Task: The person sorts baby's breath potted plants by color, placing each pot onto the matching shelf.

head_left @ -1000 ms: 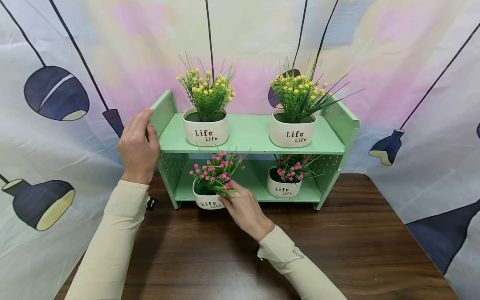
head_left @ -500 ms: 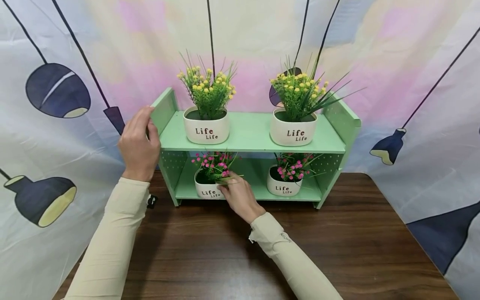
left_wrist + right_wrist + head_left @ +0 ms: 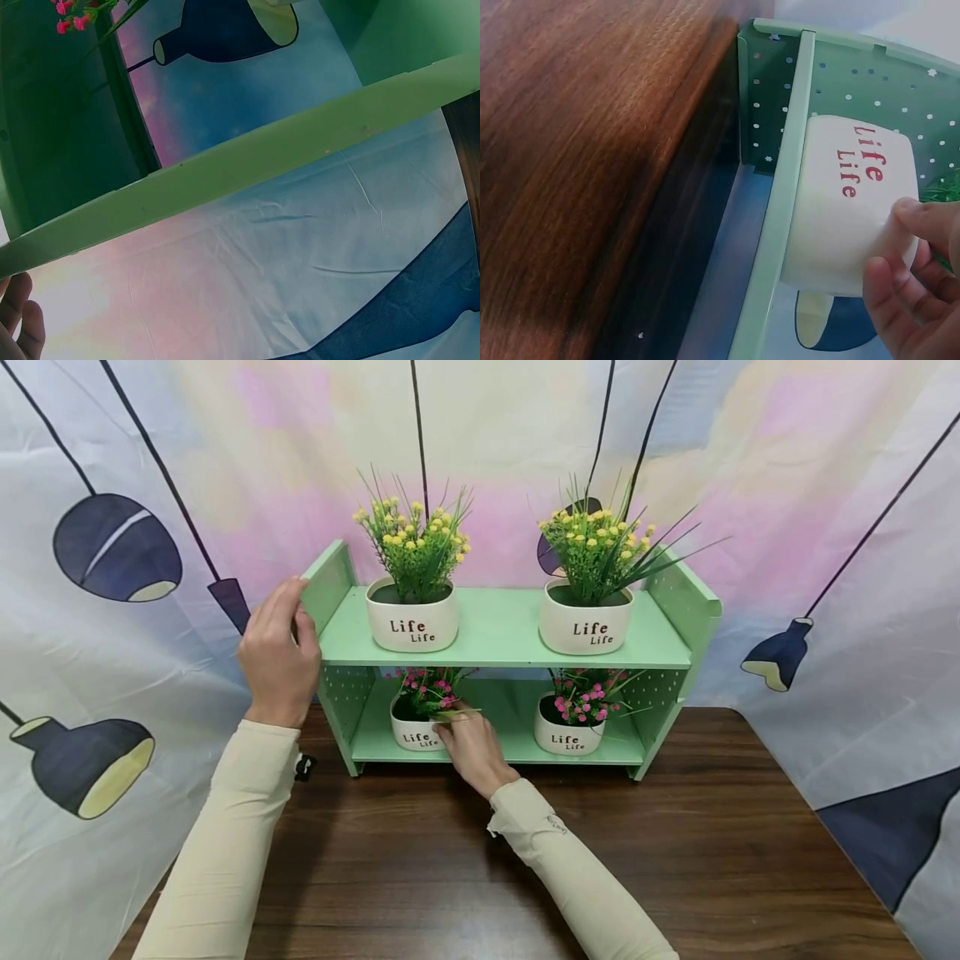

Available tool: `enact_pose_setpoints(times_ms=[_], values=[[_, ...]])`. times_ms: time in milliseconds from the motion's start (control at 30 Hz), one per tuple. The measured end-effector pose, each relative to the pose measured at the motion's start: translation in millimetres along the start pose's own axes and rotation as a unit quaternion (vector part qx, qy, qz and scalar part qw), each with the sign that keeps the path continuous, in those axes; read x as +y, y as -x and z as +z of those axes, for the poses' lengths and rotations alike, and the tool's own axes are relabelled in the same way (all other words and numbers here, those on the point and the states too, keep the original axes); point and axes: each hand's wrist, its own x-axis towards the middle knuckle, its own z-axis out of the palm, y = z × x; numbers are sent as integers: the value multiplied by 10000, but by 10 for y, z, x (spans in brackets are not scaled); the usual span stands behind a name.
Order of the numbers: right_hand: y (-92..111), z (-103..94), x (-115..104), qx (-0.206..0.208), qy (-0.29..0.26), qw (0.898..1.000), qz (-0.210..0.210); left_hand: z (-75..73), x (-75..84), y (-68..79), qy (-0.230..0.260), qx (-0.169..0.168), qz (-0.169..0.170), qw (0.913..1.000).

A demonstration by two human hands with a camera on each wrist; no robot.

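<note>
My right hand (image 3: 471, 745) grips a white flowerpot (image 3: 847, 217) marked "Life" by its right end, thumb on the front and other fingers curled at the side. This pot of pink flowers (image 3: 431, 692) is upright on the left of the lower shelf, partly hidden by the upper board. My left hand (image 3: 279, 652) rests against the left side panel (image 3: 327, 589) of the green shelf (image 3: 495, 647), its fingers loosely bent near the panel's top. In the left wrist view only the left hand's fingertips (image 3: 26, 311) show, just outside the panel's edge.
A second pot of pink flowers (image 3: 570, 735) stands on the lower shelf's right. Above are two pots with yellow flowers, one left (image 3: 412, 622) and one right (image 3: 587, 625). The shelf stands on a dark wooden table (image 3: 420, 868) before a curtain (image 3: 487, 427) printed with lamps.
My right hand has moved the left pink-flowered pot back and inward, from in front of the lower shelf onto it. My left hand has stayed at the side panel.
</note>
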Motion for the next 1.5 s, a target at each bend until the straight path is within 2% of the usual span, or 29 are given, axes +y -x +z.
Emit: enact_pose_setpoints(times_ms=[233, 533, 767, 1100, 1300, 1500], values=[[-22, 24, 19, -1, -211, 9998, 43, 10, 6, -13, 3, 36, 1, 10000], [-33, 106, 12, -45, -475, 9983, 328, 22, -4, 14, 10, 86, -16, 10000], [-21, 168, 6, 189, -582, 9978, 259, 43, -4, 10, -3, 200, 10, 9998], [29, 179, -31, 300, -822, 9961, 124, 36, 2, 12, 25, 206, -20, 9998], [27, 165, -29, 144, -816, 9965, 61, 14, 6, 12, -11, 167, -59, 9998], [110, 140, 34, -53, -1086, 9940, 129, 24, 8, 15, 21, 70, -52, 10000]])
